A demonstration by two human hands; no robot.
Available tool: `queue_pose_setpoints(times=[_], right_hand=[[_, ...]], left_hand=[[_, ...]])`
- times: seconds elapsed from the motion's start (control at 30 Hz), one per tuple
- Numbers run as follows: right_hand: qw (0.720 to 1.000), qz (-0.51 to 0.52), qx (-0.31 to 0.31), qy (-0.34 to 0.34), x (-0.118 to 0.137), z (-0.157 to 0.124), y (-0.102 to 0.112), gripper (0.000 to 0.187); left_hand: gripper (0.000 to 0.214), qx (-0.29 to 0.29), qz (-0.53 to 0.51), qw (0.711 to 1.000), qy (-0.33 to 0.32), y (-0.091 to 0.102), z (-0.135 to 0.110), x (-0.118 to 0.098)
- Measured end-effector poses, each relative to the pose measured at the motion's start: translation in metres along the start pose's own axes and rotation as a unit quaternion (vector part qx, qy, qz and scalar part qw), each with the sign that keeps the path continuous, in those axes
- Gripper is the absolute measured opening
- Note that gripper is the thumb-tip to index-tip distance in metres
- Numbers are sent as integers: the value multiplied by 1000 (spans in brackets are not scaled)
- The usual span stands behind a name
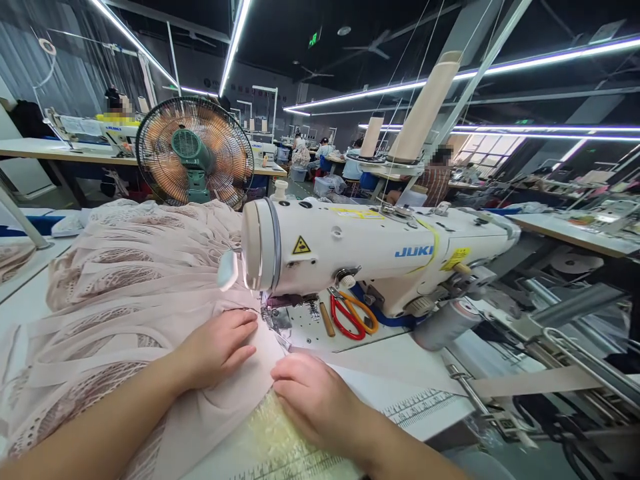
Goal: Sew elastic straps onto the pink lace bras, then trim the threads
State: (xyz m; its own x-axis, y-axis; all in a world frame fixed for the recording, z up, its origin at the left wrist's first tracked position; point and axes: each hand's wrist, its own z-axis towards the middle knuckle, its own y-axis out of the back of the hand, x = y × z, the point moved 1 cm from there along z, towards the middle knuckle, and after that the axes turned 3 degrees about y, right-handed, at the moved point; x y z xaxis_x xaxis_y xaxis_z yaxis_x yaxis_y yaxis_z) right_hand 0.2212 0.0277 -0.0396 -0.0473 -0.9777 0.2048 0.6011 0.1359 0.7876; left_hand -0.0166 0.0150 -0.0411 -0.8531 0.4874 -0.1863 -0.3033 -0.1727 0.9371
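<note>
A white JUKI sewing machine (pixel 370 250) stands across the table. Pale pink lace fabric (pixel 125 280) is piled to its left and runs under the presser foot (pixel 273 320). My left hand (pixel 217 350) lies flat on the fabric just left of the foot, fingers stretched out. Just in front of the needle, my right hand (pixel 313 397) presses the fabric edge down with fingers together and flat. Neither hand grips anything.
Red and orange scissors (pixel 353 315) lie on the machine bed behind the needle. A green fan (pixel 194 152) stands behind the fabric. Thread cones (pixel 425 107) rise behind the machine. A ruler strip (pixel 420 403) is on the table front. Other workers sit at far tables.
</note>
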Motion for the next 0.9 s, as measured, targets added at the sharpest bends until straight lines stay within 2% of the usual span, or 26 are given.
queue_pose_setpoints(times=[0.27,0.37,0.53,0.67,0.9], right_hand=[[1000,0,0,-4,0,0,1,15],[1000,-2,6,-8,0,0,2,16],[1000,-2,7,-11,1,1,4,16],[1000,-2,13,-13,1,1,5,17],[1000,8,-4,-1,2,1,6,18]], left_hand=[[37,12,7,1000,-5,7,4,-4],[36,0,12,1000,-7,8,4,-4],[38,-4,48,999,14,3,0,-2],[39,-28,76,997,2,-2,-3,0],[44,-7,81,997,-6,2,0,-5]])
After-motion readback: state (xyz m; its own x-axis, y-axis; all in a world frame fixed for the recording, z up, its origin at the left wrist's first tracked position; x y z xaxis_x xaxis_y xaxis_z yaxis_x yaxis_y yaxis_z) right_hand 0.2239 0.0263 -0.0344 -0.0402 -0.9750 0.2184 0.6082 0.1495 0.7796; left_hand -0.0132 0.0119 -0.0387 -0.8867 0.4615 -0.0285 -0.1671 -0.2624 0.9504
